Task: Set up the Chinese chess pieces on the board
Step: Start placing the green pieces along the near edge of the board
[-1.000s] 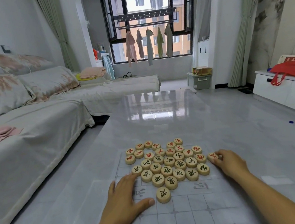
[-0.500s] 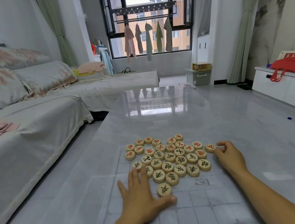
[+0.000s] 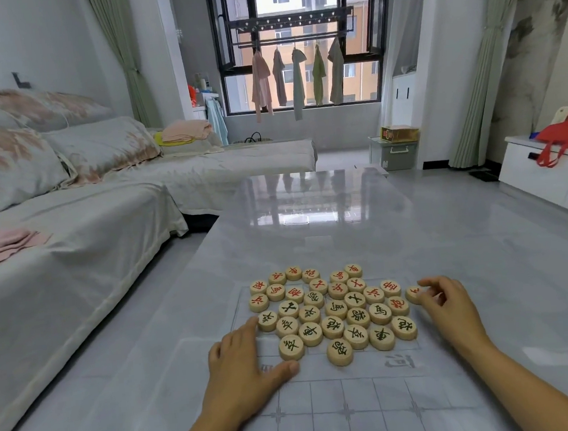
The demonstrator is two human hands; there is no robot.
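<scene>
Several round wooden chess pieces (image 3: 332,309) with red or black characters lie bunched face-up on the far half of a pale translucent board (image 3: 347,405) with a printed grid. My left hand (image 3: 244,363) lies flat on the board at the pile's left edge, fingers together, its thumb just under a black-lettered piece (image 3: 291,347). My right hand (image 3: 450,307) rests at the pile's right side, its curled fingertips touching a red-lettered piece (image 3: 413,294) that sits apart from the rest. Neither hand has lifted a piece.
The board lies on a glossy grey table (image 3: 310,220). A covered sofa (image 3: 71,234) with cushions runs along the left. A white cabinet (image 3: 554,178) with a red bag stands at the right, and a window with hanging clothes is at the back.
My left hand slid left along the pile's near edge, and a black-lettered piece now lies by its thumb. My right hand stayed by the outlying red-lettered piece on the right. The camera shifted slightly.
</scene>
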